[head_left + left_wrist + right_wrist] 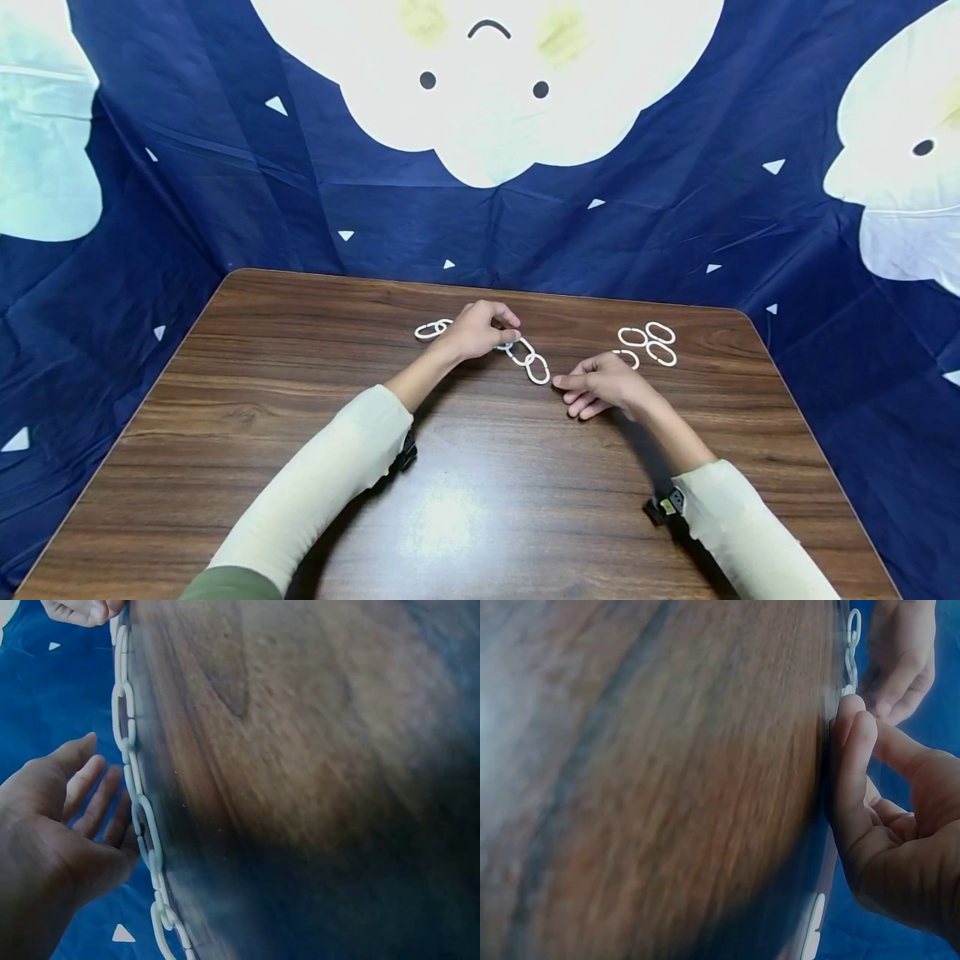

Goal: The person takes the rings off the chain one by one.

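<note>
A chain of white plastic links (537, 369) lies across the far part of the wooden table. My left hand (480, 329) is over its middle and hides some links; in the left wrist view that hand (71, 817) has its fingers spread beside the chain (142, 814), and no link is gripped. Close to the chain's right end is my right hand (600, 385), fingers loosely bent, the fingertips just beside the last link. The right wrist view shows this hand (900, 817) with its fingertips by a link (851, 656); whether they touch is unclear.
Several loose white links (661, 353) lie right of the chain, one partly behind my right hand. The brown table (480, 517) ends at a blue cloth backdrop (300, 192) with white clouds. Each forearm wears a pale sleeve (322, 492) and a dark wrist camera (663, 507).
</note>
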The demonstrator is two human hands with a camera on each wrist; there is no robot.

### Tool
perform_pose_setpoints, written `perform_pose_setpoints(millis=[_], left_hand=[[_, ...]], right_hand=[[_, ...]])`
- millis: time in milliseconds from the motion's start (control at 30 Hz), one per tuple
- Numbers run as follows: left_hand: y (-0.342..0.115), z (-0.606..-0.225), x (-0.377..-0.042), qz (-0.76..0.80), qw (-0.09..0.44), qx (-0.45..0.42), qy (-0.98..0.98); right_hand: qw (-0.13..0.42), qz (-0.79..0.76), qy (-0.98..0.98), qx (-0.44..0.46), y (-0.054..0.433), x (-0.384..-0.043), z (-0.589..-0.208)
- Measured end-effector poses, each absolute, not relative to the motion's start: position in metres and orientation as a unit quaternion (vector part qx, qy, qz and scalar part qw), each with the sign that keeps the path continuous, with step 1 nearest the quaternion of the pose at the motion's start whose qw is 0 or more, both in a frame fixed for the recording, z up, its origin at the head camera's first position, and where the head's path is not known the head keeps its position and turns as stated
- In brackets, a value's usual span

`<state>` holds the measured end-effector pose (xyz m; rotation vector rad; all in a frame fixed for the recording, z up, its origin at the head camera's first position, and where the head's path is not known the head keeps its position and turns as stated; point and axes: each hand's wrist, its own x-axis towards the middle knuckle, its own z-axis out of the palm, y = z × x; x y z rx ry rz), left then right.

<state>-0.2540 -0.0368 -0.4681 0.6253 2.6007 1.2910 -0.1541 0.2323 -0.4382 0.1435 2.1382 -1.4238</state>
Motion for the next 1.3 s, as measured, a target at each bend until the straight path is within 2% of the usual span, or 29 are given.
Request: perform_pose_setpoints(millis=[300, 567, 700, 933, 1300], left_hand=[[-0.036, -0.451, -0.24, 0.413, 0.098, 0.21, 0.881], [-0.033, -0.494, -0.275, 0.377, 0.063, 0.24, 0.892], [-0.031, -0.499, -0.28, 0.374, 0.069, 0.232, 0.895], [-0.028, -0.484, -0.262, 0.351, 0.066, 0.219, 0.908], [-0.028, -0.481, -0.255, 0.354, 0.052, 0.226, 0.906]], right_hand=[[0.299, -0.529, 0.792, 0.06, 0.222, -0.158, -0.439], [0.309, -0.516, 0.795, 0.075, 0.211, -0.162, -0.439], [0.309, -0.503, 0.802, 0.093, 0.207, -0.165, -0.44], [0.314, -0.486, 0.809, 0.107, 0.207, -0.169, -0.442], [0.341, -0.484, 0.8, 0.099, 0.207, -0.172, -0.439]])
